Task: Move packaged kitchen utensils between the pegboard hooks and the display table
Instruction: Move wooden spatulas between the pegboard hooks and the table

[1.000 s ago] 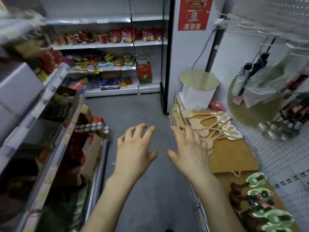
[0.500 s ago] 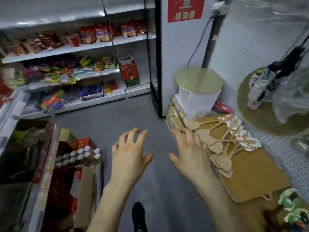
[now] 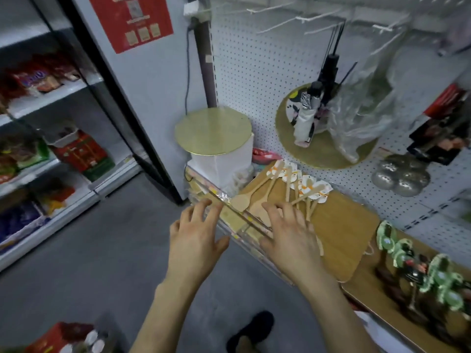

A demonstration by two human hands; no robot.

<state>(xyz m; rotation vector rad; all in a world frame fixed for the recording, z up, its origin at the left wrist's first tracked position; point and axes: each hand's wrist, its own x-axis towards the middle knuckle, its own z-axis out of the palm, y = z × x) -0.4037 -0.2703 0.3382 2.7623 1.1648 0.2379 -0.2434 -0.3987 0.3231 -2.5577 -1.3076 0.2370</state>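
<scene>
Spoons (image 3: 288, 189), wooden and card-tagged, lie fanned on the table (image 3: 369, 289) below the pegboard (image 3: 254, 72), heads toward the aisle. Right hand (image 3: 290, 233) hovers over the heads, fingers spread, holding nothing, contact unclear; left hand (image 3: 193, 238) is likewise splayed and empty at the table's front edge. Looks like the reach for a pickup: next, pinch one spoon clear of the pile and thread its tag onto a bare hook (image 3: 275, 26) overhead.

Shop, stocked snack shelves (image 3: 38, 98), merchandise pegboard (image 3: 254, 72)

Wooden spoons (image 3: 285, 189) — fanned on table (image 3: 341, 225)
</scene>
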